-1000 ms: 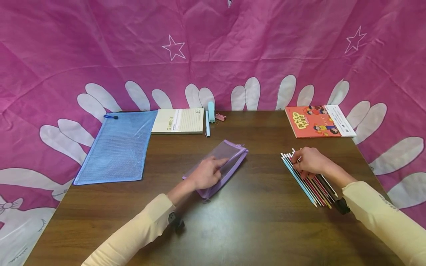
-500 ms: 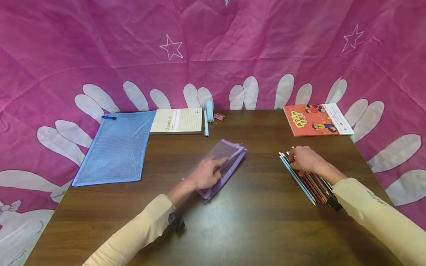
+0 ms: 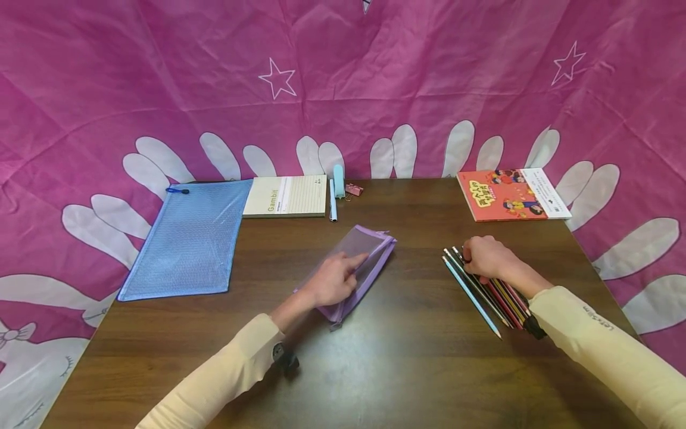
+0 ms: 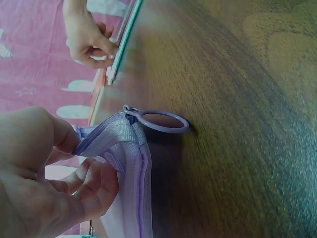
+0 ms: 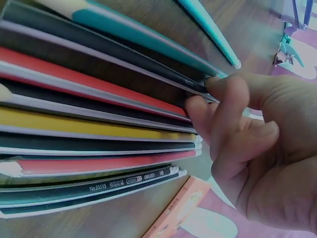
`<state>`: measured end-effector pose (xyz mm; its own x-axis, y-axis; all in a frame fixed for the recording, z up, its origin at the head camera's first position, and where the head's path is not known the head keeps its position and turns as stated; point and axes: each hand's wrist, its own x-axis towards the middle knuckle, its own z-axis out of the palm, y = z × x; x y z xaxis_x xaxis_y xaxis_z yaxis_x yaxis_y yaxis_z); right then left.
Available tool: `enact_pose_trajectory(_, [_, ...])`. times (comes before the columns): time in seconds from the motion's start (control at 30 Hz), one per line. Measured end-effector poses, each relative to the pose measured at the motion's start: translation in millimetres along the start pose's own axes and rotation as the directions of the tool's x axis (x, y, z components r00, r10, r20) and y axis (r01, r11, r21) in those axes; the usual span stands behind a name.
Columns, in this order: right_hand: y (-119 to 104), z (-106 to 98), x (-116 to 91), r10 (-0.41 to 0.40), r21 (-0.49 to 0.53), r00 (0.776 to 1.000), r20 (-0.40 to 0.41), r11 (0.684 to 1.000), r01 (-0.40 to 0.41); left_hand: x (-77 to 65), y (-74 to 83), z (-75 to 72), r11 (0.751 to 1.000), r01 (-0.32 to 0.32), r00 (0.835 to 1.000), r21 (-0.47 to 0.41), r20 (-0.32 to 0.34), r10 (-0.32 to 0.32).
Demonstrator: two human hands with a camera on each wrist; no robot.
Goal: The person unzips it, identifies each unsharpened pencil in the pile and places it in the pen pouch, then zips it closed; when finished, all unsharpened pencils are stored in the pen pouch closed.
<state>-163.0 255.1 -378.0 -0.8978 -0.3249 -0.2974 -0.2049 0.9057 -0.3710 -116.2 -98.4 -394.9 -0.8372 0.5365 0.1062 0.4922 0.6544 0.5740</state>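
Observation:
A purple mesh zip pouch (image 3: 356, 238) lies mid-table with its mouth partly open. My left hand (image 3: 333, 280) holds it by its zipped edge, index finger stretched along the opening. Up close, the left wrist view shows the pouch (image 4: 133, 188) with a ring zip pull (image 4: 166, 121) and the curled fingers (image 4: 96, 193) against its side. On the right, my right hand (image 3: 490, 257) bends over a row of pencils (image 3: 509, 301). Thumb and finger pinch the end of a black pencil (image 5: 148, 67). A light blue pencil (image 3: 474, 301) lies apart, left of the row.
A blue mesh zip bag (image 3: 187, 238) lies at the left. Along the back edge are a notebook (image 3: 286, 195), a blue pen (image 3: 333, 202), a light blue stapler (image 3: 339, 182) and a small pink item (image 3: 354, 189). A red picture book (image 3: 509, 196) lies at the back right.
A light blue pencil has come away to the left of the row. My right hand has shifted slightly left, and some pencil ends have spread. The left hand and pouch have stayed put.

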Motion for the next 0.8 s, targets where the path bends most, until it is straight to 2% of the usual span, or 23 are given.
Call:
enact_pose_trajectory(0.2, [1,-3,0,0.009,-0.01,1.0,0.009,1.0,-0.008,2.5,2.0,1.4,1.0,0.01,1.0,0.005,-0.015,-0.01])
enact_pose_trajectory(0.33, [1,-11,-1,0.036,0.01,0.999,0.005,0.999,-0.036,4.4,3.7,0.8,0.999,0.047,0.999,-0.002,-0.012,-0.047])
enact_pose_trajectory(0.5, [1,-19,-2,0.007,0.06,0.997,-0.071,0.998,-0.003,4.2,6.1,1.1,0.995,0.093,0.996,-0.023,0.004,-0.093])
enact_pose_trajectory(0.67, [-1,-22,0,-0.031,0.157,0.985,-0.171,0.986,0.059,4.5,7.3,1.2,0.993,0.109,0.994,-0.044,-0.012,-0.109])
enact_pose_trajectory(0.8, [-9,-20,1,0.004,0.311,0.978,-0.209,0.948,0.063,3.8,7.6,0.2,0.991,0.119,0.991,-0.067,-0.051,-0.123])
